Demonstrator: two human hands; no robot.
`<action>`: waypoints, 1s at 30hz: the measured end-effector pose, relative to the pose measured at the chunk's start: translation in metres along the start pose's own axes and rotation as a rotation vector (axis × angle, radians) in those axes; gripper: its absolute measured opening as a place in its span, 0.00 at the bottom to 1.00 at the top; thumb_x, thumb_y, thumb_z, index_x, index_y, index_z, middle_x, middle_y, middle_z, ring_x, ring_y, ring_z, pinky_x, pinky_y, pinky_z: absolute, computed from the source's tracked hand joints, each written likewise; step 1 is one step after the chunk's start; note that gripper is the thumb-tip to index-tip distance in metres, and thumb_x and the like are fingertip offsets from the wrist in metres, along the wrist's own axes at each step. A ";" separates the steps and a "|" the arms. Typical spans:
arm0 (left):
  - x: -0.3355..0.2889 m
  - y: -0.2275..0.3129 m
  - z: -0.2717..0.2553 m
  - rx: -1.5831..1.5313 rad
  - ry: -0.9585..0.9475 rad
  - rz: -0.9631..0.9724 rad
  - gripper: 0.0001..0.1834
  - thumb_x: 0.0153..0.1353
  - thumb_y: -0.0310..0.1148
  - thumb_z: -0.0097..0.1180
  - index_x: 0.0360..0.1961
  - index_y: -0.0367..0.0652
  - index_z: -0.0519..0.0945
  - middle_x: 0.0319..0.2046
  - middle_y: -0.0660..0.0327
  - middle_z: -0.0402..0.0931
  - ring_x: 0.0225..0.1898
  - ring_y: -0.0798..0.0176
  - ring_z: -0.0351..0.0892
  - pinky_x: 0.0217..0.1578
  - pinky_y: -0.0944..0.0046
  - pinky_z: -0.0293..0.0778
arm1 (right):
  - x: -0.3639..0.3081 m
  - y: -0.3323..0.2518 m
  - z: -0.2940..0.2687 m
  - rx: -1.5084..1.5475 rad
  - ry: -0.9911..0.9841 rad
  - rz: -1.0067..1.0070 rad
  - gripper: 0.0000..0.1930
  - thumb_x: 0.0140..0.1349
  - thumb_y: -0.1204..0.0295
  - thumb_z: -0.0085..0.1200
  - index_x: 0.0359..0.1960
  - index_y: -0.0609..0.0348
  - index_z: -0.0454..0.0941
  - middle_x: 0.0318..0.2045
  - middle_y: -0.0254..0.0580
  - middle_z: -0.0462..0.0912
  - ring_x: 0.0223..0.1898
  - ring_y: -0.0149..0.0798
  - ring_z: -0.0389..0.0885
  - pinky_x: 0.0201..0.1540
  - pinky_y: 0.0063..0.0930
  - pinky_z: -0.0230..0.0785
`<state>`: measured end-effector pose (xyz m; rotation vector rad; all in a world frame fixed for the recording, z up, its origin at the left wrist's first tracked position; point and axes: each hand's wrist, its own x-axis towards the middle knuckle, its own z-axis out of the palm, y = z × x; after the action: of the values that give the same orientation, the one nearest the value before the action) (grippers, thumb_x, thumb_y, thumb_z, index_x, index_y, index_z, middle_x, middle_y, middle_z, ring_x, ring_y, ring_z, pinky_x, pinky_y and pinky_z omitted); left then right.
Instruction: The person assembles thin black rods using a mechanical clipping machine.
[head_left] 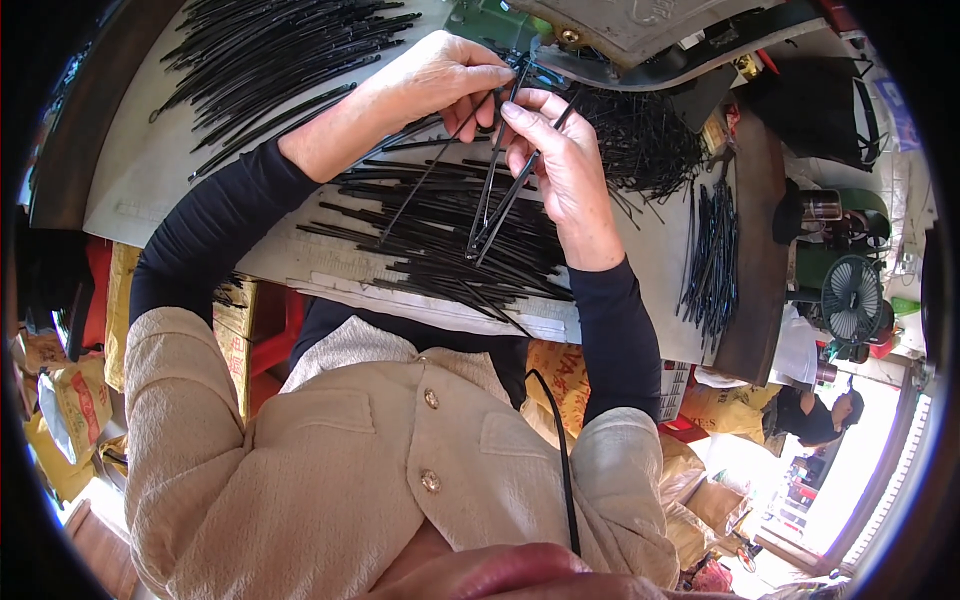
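My left hand [450,82] is closed, its thumb and finger pinching the end of a thin black strip [420,190] beside the green base of a machine [490,22]. My right hand [562,150] is just right of it, with its fingers closed round a few more black strips [489,195] that hang down towards me. Their upper ends run in between both hands, so I cannot tell which strip each finger touches. Below the hands a loose pile of black strips [430,255] lies on the pale table [260,245].
More black strips [270,60] lie at the far left, and a tangled heap [640,140] lies right of my right hand. Another bundle [712,260] rests near the table's dark right edge [755,260]. The machine's grey metal arm [640,30] overhangs the back. A fan [853,297] stands at the right.
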<state>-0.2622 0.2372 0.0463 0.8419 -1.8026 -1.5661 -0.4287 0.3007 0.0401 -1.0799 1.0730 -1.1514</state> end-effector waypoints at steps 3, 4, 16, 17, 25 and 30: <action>-0.001 0.004 0.001 -0.010 0.014 -0.038 0.15 0.64 0.37 0.48 0.28 0.36 0.78 0.15 0.63 0.73 0.13 0.71 0.73 0.14 0.76 0.68 | -0.002 -0.004 0.001 0.034 -0.001 0.050 0.11 0.57 0.70 0.55 0.37 0.63 0.73 0.22 0.37 0.76 0.15 0.25 0.70 0.16 0.15 0.58; -0.001 0.006 0.001 -0.022 0.024 -0.059 0.15 0.62 0.36 0.48 0.26 0.35 0.78 0.15 0.61 0.74 0.13 0.70 0.74 0.14 0.75 0.69 | -0.001 -0.004 0.000 0.033 -0.001 0.049 0.11 0.57 0.70 0.55 0.37 0.63 0.73 0.22 0.37 0.76 0.15 0.25 0.70 0.16 0.15 0.58; -0.001 0.004 0.003 -0.043 0.021 0.012 0.17 0.62 0.38 0.50 0.25 0.34 0.78 0.14 0.61 0.73 0.12 0.70 0.72 0.12 0.75 0.67 | -0.006 -0.005 0.005 0.175 -0.055 0.067 0.09 0.59 0.68 0.54 0.36 0.60 0.74 0.23 0.34 0.76 0.17 0.24 0.71 0.19 0.15 0.61; -0.001 0.004 0.004 -0.044 0.019 0.007 0.17 0.62 0.38 0.50 0.25 0.34 0.78 0.14 0.61 0.73 0.12 0.70 0.72 0.12 0.75 0.67 | -0.006 -0.005 0.006 0.189 -0.068 0.080 0.09 0.59 0.67 0.53 0.35 0.59 0.74 0.23 0.34 0.76 0.18 0.24 0.71 0.19 0.15 0.61; -0.010 0.025 -0.005 0.268 -0.059 -0.095 0.16 0.60 0.38 0.50 0.23 0.35 0.79 0.10 0.65 0.71 0.11 0.73 0.69 0.13 0.70 0.65 | -0.032 -0.026 -0.008 -0.030 0.005 0.226 0.13 0.60 0.64 0.51 0.41 0.61 0.73 0.21 0.31 0.73 0.17 0.21 0.66 0.17 0.13 0.56; -0.020 0.027 -0.011 0.825 -0.121 0.195 0.12 0.54 0.37 0.53 0.25 0.37 0.79 0.14 0.57 0.75 0.16 0.59 0.74 0.23 0.61 0.71 | -0.067 -0.050 -0.084 -0.401 0.144 0.189 0.15 0.62 0.67 0.48 0.45 0.63 0.73 0.17 0.26 0.67 0.16 0.18 0.60 0.18 0.12 0.48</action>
<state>-0.2429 0.2486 0.0736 0.8849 -2.5724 -0.7282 -0.5255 0.3562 0.0812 -1.1838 1.5307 -0.8924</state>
